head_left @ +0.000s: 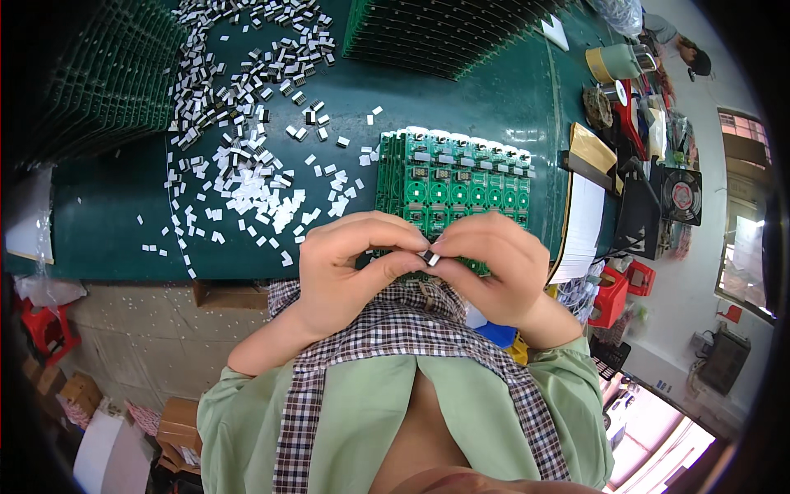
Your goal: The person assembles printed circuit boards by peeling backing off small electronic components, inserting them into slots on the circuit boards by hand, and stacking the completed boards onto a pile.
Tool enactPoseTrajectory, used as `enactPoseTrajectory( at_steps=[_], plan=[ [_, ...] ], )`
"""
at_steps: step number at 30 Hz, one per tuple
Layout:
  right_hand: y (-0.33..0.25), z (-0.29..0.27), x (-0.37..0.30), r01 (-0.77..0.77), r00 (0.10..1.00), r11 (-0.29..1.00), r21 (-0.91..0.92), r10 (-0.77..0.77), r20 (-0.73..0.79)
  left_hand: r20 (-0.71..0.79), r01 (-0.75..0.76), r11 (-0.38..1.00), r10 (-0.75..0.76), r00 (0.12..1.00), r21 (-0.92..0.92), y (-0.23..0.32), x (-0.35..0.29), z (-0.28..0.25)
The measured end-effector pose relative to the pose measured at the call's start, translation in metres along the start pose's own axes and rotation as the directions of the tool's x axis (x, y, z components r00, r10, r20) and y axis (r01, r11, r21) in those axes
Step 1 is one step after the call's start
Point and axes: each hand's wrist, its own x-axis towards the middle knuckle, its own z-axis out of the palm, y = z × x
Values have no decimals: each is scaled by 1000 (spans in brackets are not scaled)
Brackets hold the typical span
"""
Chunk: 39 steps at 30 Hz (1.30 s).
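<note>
Fingers (401, 231) of your left hand (341, 263) and right hand (504, 259) come close together, thumbs and forefingers pinching one small black-and-white piece (430, 258) between them. You hold it at the near edge of the green boards (436, 193) stacked on the table (494, 99). Loose pieces (263, 196) lie scattered and heaped to your left; taller board stacks (107, 90) stand at the far left and ahead.

Pale green shirt (358, 403), checked apron (387, 336)
</note>
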Motion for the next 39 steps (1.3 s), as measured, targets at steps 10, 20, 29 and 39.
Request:
enactPoseTrajectory(
  at_steps=[10,20,29,39],
  plan=[
    [2,2,0,-27,1000,995,94,26,14,35,-367,721,431,902,588,-3,-4,6],
    [5,-2,-4,82,997,996,-26,-82,4,48,-260,887,262,964,380,0,2,6],
    [5,0,-6,73,996,993,-93,-78,-50,74,-363,766,385,920,530,-2,2,3],
    [40,-27,-1,-85,996,842,-533,91,-15,-98,46,310,153,983,950,-25,26,-35]
  ],
)
